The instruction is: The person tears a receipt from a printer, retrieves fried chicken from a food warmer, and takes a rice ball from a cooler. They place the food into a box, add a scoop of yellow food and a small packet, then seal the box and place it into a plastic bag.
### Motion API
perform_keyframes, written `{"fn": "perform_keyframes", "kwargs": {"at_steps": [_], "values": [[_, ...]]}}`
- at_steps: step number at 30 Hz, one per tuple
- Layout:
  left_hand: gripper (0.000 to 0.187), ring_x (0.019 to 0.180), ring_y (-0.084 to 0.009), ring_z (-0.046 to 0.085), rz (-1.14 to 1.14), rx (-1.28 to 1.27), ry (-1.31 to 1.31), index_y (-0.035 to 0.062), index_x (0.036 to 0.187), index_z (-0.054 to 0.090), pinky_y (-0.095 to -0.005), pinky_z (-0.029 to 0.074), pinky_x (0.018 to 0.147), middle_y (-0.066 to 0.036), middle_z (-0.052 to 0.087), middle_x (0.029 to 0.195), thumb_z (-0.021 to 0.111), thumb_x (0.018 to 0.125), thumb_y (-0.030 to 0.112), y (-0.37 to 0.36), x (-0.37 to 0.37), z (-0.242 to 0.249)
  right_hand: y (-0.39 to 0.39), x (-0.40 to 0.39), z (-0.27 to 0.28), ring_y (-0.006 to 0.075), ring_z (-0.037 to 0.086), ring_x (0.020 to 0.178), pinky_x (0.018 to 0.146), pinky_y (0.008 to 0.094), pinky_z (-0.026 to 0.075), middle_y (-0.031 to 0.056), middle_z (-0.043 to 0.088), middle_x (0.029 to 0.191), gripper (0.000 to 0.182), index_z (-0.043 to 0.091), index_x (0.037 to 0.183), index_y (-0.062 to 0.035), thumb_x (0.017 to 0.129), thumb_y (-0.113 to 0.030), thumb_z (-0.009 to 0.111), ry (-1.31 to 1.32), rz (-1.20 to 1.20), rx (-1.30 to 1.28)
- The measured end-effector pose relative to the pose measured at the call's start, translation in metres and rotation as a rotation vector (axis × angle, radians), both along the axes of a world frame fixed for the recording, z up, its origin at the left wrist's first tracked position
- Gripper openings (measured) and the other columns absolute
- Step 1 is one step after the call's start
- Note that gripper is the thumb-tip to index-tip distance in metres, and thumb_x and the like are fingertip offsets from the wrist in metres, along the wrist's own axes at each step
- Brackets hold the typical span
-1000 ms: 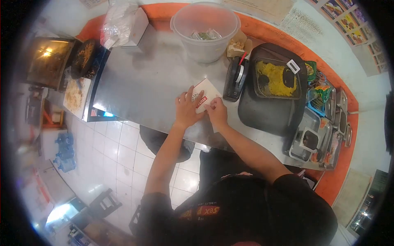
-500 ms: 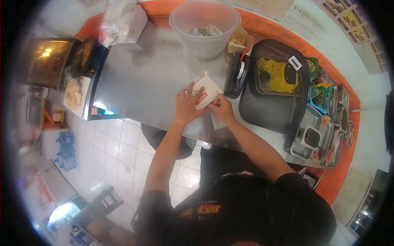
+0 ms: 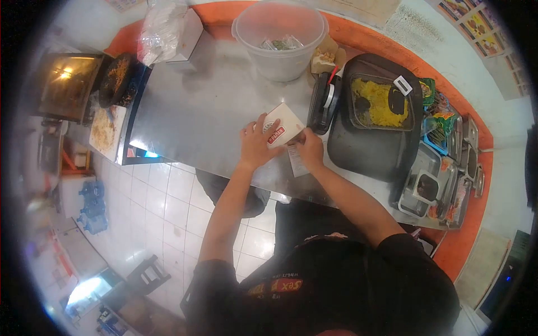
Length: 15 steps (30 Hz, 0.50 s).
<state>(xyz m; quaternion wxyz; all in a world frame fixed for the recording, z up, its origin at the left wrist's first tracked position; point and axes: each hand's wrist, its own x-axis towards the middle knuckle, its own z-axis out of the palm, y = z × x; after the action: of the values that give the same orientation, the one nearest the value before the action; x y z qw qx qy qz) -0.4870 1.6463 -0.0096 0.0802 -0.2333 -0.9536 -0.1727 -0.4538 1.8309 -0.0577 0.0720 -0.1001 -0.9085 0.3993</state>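
A white paper box point(image 3: 284, 124) with red printing is held over the steel counter point(image 3: 190, 106). My left hand point(image 3: 258, 145) grips its left side, fingers spread over the printed face. At its lower right corner, my right hand point(image 3: 309, 148) has its fingers curled against the edge. A printed paper slip point(image 3: 296, 161) lies just below the box, between my hands. To the right, a black tape dispenser point(image 3: 321, 106) stands beside a dark tray holding a pan of yellow food point(image 3: 374, 101).
A clear plastic tub point(image 3: 280, 56) stands at the back, with a small food box point(image 3: 325, 59) beside it. Plastic bags point(image 3: 159, 33) are at the back left. Metal trays point(image 3: 417, 190) line the right edge. A black pan point(image 3: 116, 78) sits at the left.
My right hand has shifted slightly right and its fingers are more curled at the box's corner. The left hand keeps its grip on the box.
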Motion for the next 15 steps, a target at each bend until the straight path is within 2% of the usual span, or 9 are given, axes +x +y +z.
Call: {"fn": "perform_keyframes", "kwargs": {"at_steps": [1, 2, 4, 6, 8, 10, 11, 13, 15], "values": [[0.070, 0.111, -0.0330, 0.046, 0.013, 0.007, -0.003, 0.0286, 0.130, 0.056, -0.0483, 0.034, 0.090, -0.010, 0.040, 0.140, 0.072, 0.065, 0.049, 0.000, 0.000, 0.000, -0.001, 0.005, -0.004, 0.0317, 0.061, 0.065, 0.062, 0.0397, 0.048, 0.0134, 0.060, 0.069, 0.026, 0.053, 0.084, -0.0034, 0.069, -0.009, 0.073, 0.102, -0.038, 0.018], [0.067, 0.112, -0.0330, 0.046, 0.028, 0.014, -0.007, 0.0281, 0.128, 0.058, -0.0486, 0.034, 0.091, -0.009, 0.041, 0.139, 0.072, 0.067, 0.051, 0.001, 0.000, -0.001, -0.004, 0.012, -0.001, 0.0317, 0.061, 0.065, 0.062, 0.0397, 0.048, 0.0134, 0.060, 0.069, 0.026, 0.053, 0.084, -0.0034, 0.069, -0.009, 0.073, 0.103, -0.038, 0.017], [0.064, 0.112, -0.0333, 0.046, 0.052, 0.012, 0.006, 0.0272, 0.127, 0.059, -0.0490, 0.033, 0.091, -0.008, 0.041, 0.139, 0.071, 0.069, 0.050, 0.002, -0.003, -0.014, -0.011, 0.025, 0.008, 0.0341, 0.063, 0.084, 0.073, 0.0421, 0.049, 0.0153, 0.064, 0.083, 0.027, 0.054, 0.091, -0.0038, 0.073, -0.011, 0.072, -0.230, -0.202, 0.021], [0.061, 0.112, -0.0336, 0.046, 0.062, 0.005, 0.015, 0.0263, 0.126, 0.060, -0.0493, 0.033, 0.092, -0.008, 0.042, 0.139, 0.070, 0.071, 0.050, 0.003, -0.001, -0.017, -0.006, 0.030, -0.012, 0.0336, 0.064, 0.084, 0.074, 0.0412, 0.050, 0.0152, 0.065, 0.085, 0.029, 0.055, 0.095, -0.0033, 0.073, -0.011, 0.072, -0.260, -0.169, -0.103], [0.068, 0.112, -0.0352, 0.046, 0.078, 0.032, -0.013, 0.0248, 0.128, 0.057, -0.0511, 0.032, 0.094, -0.010, 0.042, 0.139, 0.074, 0.067, 0.050, 0.007, -0.001, -0.008, 0.002, 0.035, -0.023, 0.0332, 0.064, 0.084, 0.075, 0.0402, 0.050, 0.0150, 0.066, 0.087, 0.032, 0.055, 0.099, -0.0028, 0.073, -0.010, 0.072, -0.280, -0.147, -0.231], [0.072, 0.113, -0.0368, 0.045, 0.059, 0.012, -0.029, 0.0241, 0.130, 0.056, -0.0531, 0.032, 0.094, -0.012, 0.041, 0.139, 0.075, 0.065, 0.049, 0.012, 0.004, 0.007, 0.011, 0.042, -0.021, 0.0267, 0.066, 0.084, 0.074, 0.0356, 0.051, 0.0138, 0.067, 0.088, 0.038, 0.053, 0.107, -0.0014, 0.073, -0.006, 0.071, -0.371, -0.182, -0.369], [0.076, 0.115, -0.0384, 0.045, 0.056, -0.001, -0.039, 0.0235, 0.131, 0.054, -0.0550, 0.033, 0.094, -0.013, 0.041, 0.139, 0.077, 0.062, 0.048, 0.015, 0.006, 0.014, 0.019, 0.048, -0.018, 0.0267, 0.066, 0.084, 0.074, 0.0356, 0.051, 0.0138, 0.067, 0.088, 0.038, 0.053, 0.107, -0.0014, 0.073, -0.006, 0.071, -0.367, -0.204, -0.379], [0.080, 0.115, -0.0393, 0.045, 0.065, -0.001, -0.066, 0.0209, 0.132, 0.052, -0.0559, 0.034, 0.094, -0.015, 0.042, 0.138, 0.078, 0.060, 0.045, 0.017, 0.005, 0.010, 0.037, 0.067, -0.004, 0.0186, 0.064, 0.084, 0.074, 0.0302, 0.050, 0.0106, 0.066, 0.089, 0.040, 0.051, 0.112, -0.0003, 0.077, -0.002, 0.068, -0.220, -0.119, -0.671], [0.083, 0.116, -0.0401, 0.045, 0.056, 0.014, -0.087, 0.0183, 0.132, 0.051, -0.0567, 0.035, 0.093, -0.017, 0.043, 0.136, 0.079, 0.058, 0.043, 0.022, 0.002, 0.005, 0.054, 0.086, 0.046, 0.0164, 0.063, 0.087, 0.076, 0.0288, 0.049, 0.0097, 0.065, 0.091, 0.038, 0.050, 0.113, -0.0001, 0.079, -0.001, 0.067, -0.154, -0.175, -0.765]]}}
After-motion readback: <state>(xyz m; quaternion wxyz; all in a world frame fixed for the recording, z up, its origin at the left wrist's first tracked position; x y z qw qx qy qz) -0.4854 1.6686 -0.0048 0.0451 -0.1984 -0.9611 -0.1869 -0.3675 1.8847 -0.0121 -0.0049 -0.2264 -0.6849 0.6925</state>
